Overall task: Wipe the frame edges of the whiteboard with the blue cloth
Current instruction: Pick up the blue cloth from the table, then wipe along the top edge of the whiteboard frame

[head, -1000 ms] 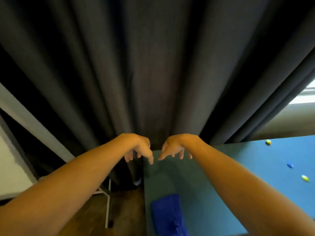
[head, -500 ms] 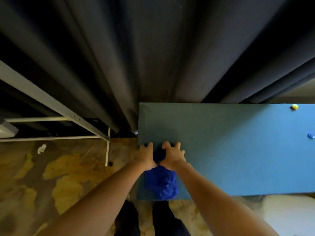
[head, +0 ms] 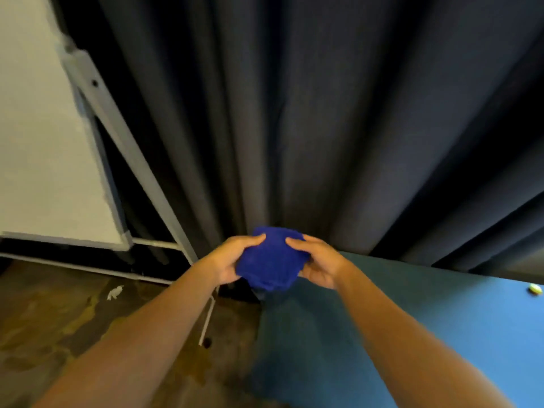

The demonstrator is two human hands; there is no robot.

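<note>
cloth: blue cloth (head: 270, 260) is bunched into a loose wad, held up in the air between both hands, above the near-left corner of the blue worktop (head: 426, 334), in front of the dark curtain (head: 323, 113).
left hand: left hand (head: 228, 260) cups the wad's left side, thumb over the top edge, fingers (head: 228, 276) curled under and closed on the cloth.
right hand: right hand (head: 319, 265) mirrors it on the right side, thumb on top, fingers wrapped under and gripping the cloth.
whiteboard: whiteboard (head: 44, 142) stands at left on a stand, well apart from the hands. Its grey frame edge (head: 97, 148) runs down the right side to a bottom corner; the bottom edge runs left from there. View is motion-blurred, so frame detail is poor.
handling: looks like soft terry or microfibre. Judged light, limp, no stiffness, nothing fragile. Grippy rather than slippery, should not slide out of a hand.
where to hold: judgement: one hand is enough. Fold or pinch the wad so a pad of cloth wraps around the narrow frame edge, thumb on one face, fingers on the other, then drag along it.
risk: loose tails could hang down and snag on the stand legs (head: 147, 172); keep the wad compact.
other: small yellow object (head: 534, 288) on the far right of the worktop, not involved.
</note>
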